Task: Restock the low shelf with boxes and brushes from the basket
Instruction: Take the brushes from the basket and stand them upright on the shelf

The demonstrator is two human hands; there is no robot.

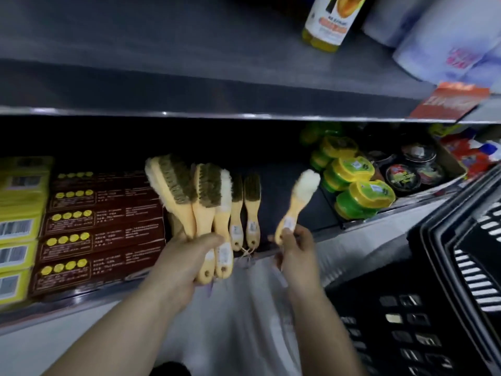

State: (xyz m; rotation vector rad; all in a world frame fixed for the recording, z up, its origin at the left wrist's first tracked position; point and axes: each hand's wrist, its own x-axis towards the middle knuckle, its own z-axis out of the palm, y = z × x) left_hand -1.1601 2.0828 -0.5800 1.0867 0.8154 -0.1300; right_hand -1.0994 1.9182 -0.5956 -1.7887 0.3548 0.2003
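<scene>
Fingers (301,234) of right hand (296,256) pinch brush (296,202) handle-end — head above

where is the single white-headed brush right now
In the head view, right of centre: the white-headed brush is held by its handle in the right hand, over the low shelf between two lying brushes and the green-yellow tins.

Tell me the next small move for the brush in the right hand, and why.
Probably lay the wooden-handled brush with the white fleece head, pinched in the right hand, on the dark low shelf beside the two small wooden brushes: the spot right of them is bare, and the left hand grips a bunch of brushes.
</scene>
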